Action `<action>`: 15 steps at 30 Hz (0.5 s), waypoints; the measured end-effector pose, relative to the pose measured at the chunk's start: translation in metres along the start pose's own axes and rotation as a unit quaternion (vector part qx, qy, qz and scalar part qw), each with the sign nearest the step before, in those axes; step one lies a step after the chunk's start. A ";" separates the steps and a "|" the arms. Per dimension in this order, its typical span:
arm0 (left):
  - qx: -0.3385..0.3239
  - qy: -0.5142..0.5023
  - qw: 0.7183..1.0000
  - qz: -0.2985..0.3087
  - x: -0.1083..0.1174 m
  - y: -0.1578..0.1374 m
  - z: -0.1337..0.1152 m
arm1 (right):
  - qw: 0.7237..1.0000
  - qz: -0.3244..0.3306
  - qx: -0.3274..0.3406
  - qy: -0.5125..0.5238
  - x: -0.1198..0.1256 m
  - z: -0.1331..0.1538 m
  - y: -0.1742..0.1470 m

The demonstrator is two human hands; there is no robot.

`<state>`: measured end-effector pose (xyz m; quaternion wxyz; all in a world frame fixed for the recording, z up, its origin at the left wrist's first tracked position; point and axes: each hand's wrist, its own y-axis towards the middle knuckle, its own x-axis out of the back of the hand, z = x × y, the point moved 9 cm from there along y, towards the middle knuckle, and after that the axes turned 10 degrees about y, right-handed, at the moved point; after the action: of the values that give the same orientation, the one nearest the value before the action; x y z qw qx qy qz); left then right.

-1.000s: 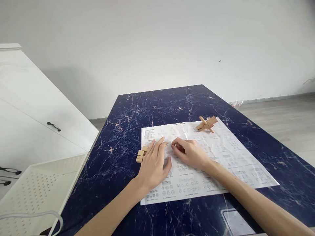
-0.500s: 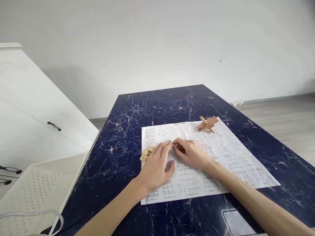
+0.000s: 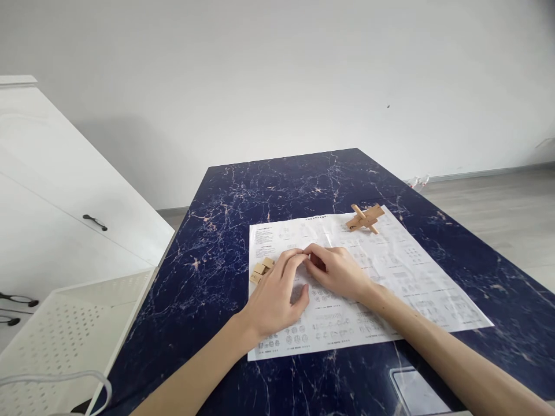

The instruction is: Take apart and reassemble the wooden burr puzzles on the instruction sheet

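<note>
Head view: the small wooden blocks (image 3: 262,268), partly hidden by the left hand (image 3: 275,294), are seen at the left edge of the printed sheet (image 3: 427,277) on the bench (image 3: 269,190). The left thumb is held apart from its fingers; the fingertips of the right hand (image 3: 312,258) are drawn together, any grip being hidden. The blocks are judged light and stiff, best pinched by opposite faces.
</note>
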<state>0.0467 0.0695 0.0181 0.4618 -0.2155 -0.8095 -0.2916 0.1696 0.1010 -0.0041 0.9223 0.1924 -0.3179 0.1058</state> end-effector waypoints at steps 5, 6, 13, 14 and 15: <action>-0.009 -0.017 1.000 0.004 0.000 -0.001 -0.003 | 1.000 -0.001 0.002 -0.002 0.001 0.001 0.000; -0.011 -0.019 1.000 0.003 0.000 -0.002 -0.004 | 1.000 0.001 0.002 -0.001 0.000 0.000 0.000; -0.027 -0.034 0.999 0.020 0.002 -0.002 -0.011 | 1.000 0.002 0.003 -0.001 0.000 0.001 0.000; -0.029 -0.032 0.999 0.022 0.002 -0.002 -0.012 | 1.000 0.001 0.002 -0.002 0.000 0.001 0.000; -0.031 -0.029 0.999 0.023 0.002 -0.003 -0.012 | 1.000 0.000 0.002 -0.003 0.000 0.000 0.000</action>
<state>0.0519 0.0596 0.0239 0.4376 -0.2567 -0.8083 -0.2990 0.1698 0.1008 -0.0036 0.9211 0.1945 -0.3202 0.1061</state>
